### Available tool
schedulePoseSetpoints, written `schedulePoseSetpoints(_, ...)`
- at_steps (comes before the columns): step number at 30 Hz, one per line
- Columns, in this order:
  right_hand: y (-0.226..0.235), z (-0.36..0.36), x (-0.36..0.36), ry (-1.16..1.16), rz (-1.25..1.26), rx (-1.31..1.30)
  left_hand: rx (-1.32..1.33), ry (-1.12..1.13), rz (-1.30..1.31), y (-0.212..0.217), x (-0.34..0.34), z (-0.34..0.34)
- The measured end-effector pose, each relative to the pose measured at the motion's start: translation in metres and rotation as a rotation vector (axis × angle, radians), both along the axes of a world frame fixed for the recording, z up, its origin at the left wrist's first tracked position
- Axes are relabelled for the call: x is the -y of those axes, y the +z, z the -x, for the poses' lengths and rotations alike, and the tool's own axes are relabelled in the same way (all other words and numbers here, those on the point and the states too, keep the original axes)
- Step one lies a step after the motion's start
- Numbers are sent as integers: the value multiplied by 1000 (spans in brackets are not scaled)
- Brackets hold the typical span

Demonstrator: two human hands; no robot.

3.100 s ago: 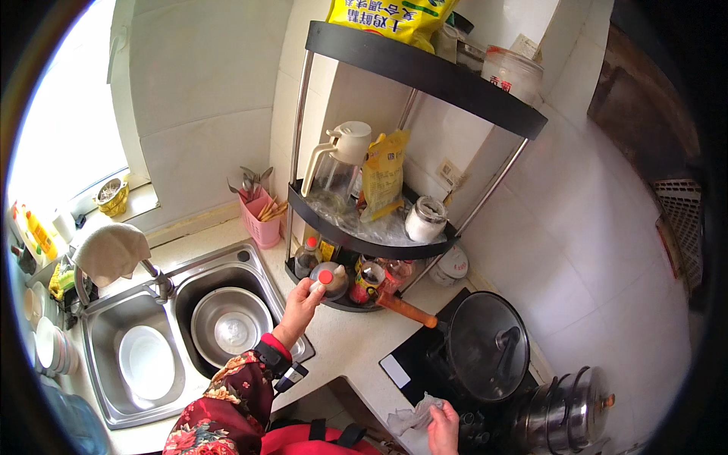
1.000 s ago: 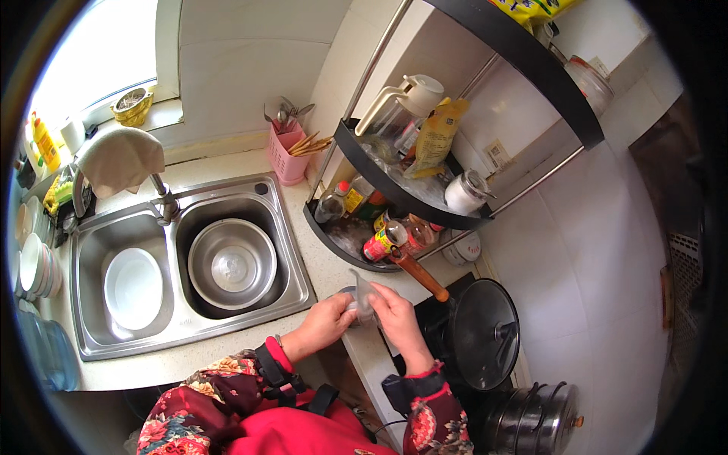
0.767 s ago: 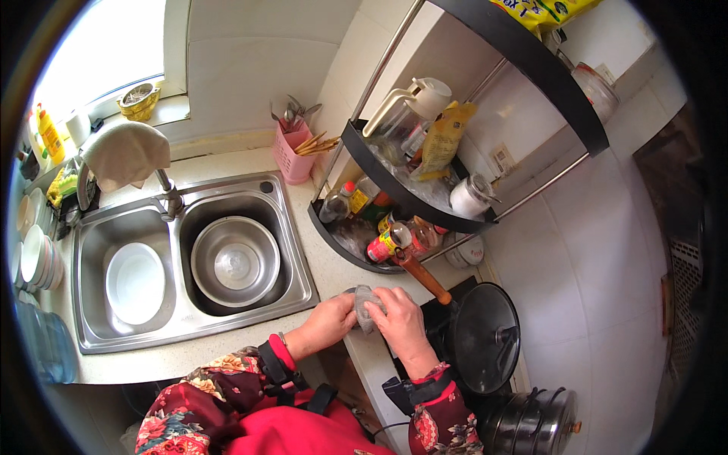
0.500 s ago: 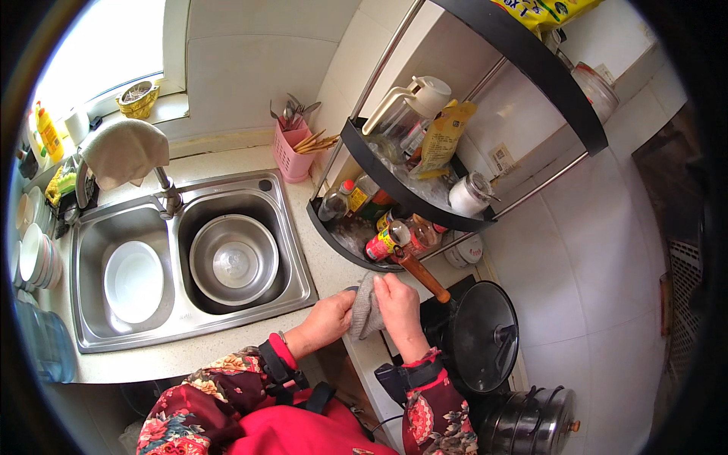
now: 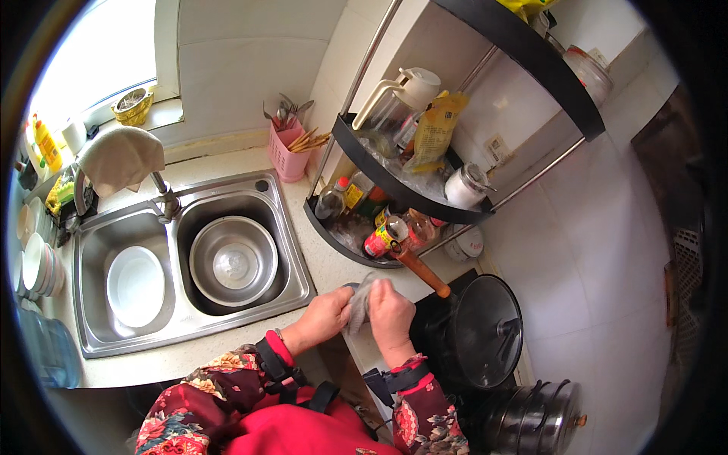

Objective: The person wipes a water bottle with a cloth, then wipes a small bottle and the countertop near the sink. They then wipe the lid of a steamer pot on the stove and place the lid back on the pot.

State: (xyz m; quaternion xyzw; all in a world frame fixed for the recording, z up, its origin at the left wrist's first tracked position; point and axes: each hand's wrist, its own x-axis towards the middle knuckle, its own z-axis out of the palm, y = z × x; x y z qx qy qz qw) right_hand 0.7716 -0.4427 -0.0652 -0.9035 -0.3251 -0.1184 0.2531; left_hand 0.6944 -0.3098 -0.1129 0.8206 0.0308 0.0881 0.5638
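Observation:
My left hand (image 5: 321,317) and my right hand (image 5: 390,312) are close together above the counter's front edge, to the right of the sink. Both are closed on a crumpled grey cloth (image 5: 358,307), which hangs between them. A small dark edge shows by my left fingertips; I cannot make out what it belongs to. Just right of my right hand is a black pan (image 5: 485,334) with a lid, on the stove. Its wooden handle (image 5: 422,271) points toward the corner rack.
A double steel sink (image 5: 176,296) holds a white dish (image 5: 136,286) and a steel basin (image 5: 233,261). Behind my hands stands a black corner rack (image 5: 409,193) with bottles and jars. A pink utensil holder (image 5: 288,159) is beside it. A steel pot (image 5: 538,419) sits at lower right.
My right hand has turned and shifted slightly left and down, its fist tighter. The grey cloth is more bunched and slightly blurred between my hands.

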Motion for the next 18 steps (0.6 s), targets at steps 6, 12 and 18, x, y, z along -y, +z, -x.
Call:
schedulePoseSetpoints(6,-7,22,10,81,-260,-106,56,40,-1,3,2,4)
schedulePoseSetpoints(12,-32,29,12,-17,-26,98,62,17,-17,-2,2,0)
schedulePoseSetpoints(18,-63,52,45,138,228,99,17,-7,-67,12,6,-1)
